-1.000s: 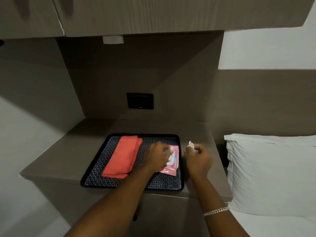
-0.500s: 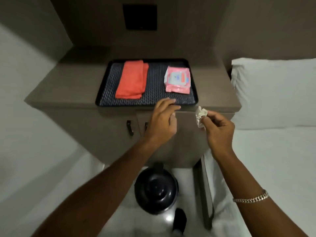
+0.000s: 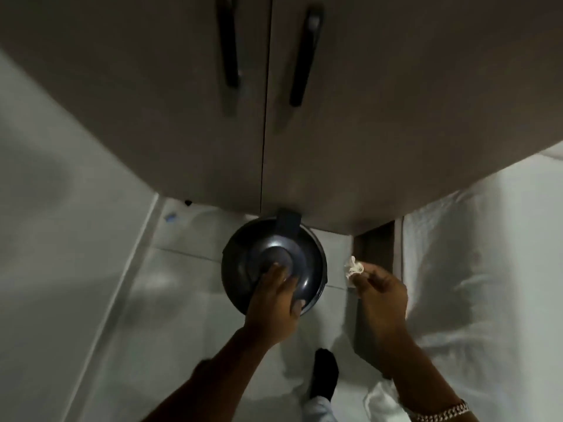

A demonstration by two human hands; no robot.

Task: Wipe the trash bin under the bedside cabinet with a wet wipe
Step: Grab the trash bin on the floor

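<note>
A round black trash bin [image 3: 243, 263] with a domed lid stands on the white floor, its back edge tucked under the bedside cabinet [image 3: 335, 147]. My left hand [image 3: 275, 303] rests on the near side of the lid, fingers spread across it and thumb at the rim. My right hand [image 3: 380, 293] hovers just right of the bin, pinching a crumpled white wet wipe [image 3: 353, 268] at its fingertips. The wipe is clear of the bin.
Two dark vertical handles [image 3: 228, 44] [image 3: 304, 59] sit on the cabinet doors above. The bed's white sheet [image 3: 487, 269] hangs at the right, beside a dark wooden bed frame [image 3: 374, 242]. A white wall [image 3: 61, 208] closes the left. My black-socked foot [image 3: 324, 376] stands behind the bin.
The view has dropped from the cabinet top to the floor. My left hand came down from the cabinet front onto the bin lid. My right hand lowered beside the bin, still holding the wipe.
</note>
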